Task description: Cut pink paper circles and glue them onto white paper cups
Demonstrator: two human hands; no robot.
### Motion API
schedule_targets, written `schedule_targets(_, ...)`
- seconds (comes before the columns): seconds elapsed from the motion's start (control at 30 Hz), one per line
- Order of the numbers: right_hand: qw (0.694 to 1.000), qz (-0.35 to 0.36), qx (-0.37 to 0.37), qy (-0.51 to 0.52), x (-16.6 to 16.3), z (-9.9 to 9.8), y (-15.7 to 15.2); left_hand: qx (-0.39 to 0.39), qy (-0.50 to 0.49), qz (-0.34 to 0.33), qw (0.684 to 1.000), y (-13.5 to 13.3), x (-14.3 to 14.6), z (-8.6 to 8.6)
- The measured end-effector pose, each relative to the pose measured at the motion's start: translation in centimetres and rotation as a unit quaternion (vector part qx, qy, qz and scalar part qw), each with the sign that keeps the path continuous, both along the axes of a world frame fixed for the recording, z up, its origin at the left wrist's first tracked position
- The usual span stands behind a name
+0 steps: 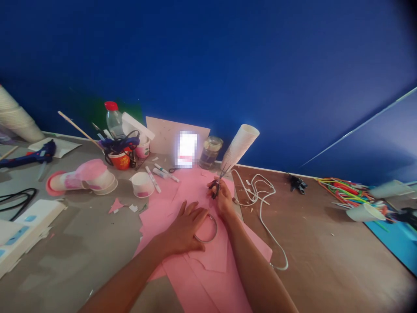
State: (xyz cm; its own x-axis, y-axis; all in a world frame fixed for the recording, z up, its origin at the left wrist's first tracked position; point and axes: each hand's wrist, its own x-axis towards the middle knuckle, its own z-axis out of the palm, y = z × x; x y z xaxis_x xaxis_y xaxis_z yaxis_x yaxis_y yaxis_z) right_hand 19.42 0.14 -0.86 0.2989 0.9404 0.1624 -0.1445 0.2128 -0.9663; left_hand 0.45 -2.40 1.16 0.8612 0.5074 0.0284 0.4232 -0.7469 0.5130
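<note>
My right hand (224,199) is closed around the dark handles of a small pair of scissors (221,176), with the blades pointing up and away. Pink paper sheets (215,261) lie overlapped under both hands. With fingers spread, my left hand (187,228) rests flat on the pink paper. Against its right side lies a thin round ring (215,234), partly covered by the hand. Whether the fingers press on the ring, I cannot tell.
Behind the paper stand a leaning stack of paper cups (241,145), a glass jar (210,153) and a blurred bright screen (187,149). Markers (153,179) and a white tub (142,184) sit left. A white cable (260,208) and colourful sticks (345,191) lie right.
</note>
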Motion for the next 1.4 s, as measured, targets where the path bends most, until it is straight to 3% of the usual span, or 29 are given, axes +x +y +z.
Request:
schedule_targets(0.13,1.000,0.001,0.000,-0.001,0.0,-0.1,0.1,-0.036,-0.018,-0.017,0.999,0.5,-0.8,0.9)
schedule_targets(0.3,1.000,-0.003,-0.006,0.002,0.0,-0.1,0.0,-0.100,-0.134,0.071,0.983,2.3,-1.9,1.3)
schedule_targets(0.4,1.000,0.006,-0.011,-0.012,0.1,-0.1,-0.1,-0.066,-0.118,0.087,0.987,3.3,-2.3,0.4)
schedule_targets(0.53,0.999,0.009,-0.008,-0.030,-0.2,-0.1,-0.2,0.016,-0.027,0.031,0.999,3.8,-2.2,-0.8)
schedule_targets(0.67,0.992,-0.035,-0.028,-0.115,-0.3,0.6,-0.5,0.052,-0.004,0.012,0.999,3.9,-2.4,-1.4)
schedule_targets(0.73,0.975,-0.056,-0.059,-0.206,0.0,1.2,-0.6,0.059,-0.003,0.012,0.998,4.0,-2.5,-1.5)
schedule_targets(0.83,0.915,-0.065,-0.113,-0.381,0.9,2.3,-0.9,0.078,-0.007,0.024,0.997,4.1,-2.8,-1.5)
schedule_targets(0.97,0.866,-0.066,-0.134,-0.478,1.8,3.2,-1.9,0.110,-0.019,0.063,0.992,4.1,-3.1,-1.3)
schedule_targets(1.13,0.766,-0.031,-0.171,-0.619,1.8,3.6,-3.6,0.133,-0.028,0.092,0.987,4.4,-3.4,-1.5)
schedule_targets(1.4,0.752,-0.006,-0.155,-0.641,0.6,4.8,-4.9,0.153,-0.023,0.088,0.984,4.2,-3.4,-0.7)
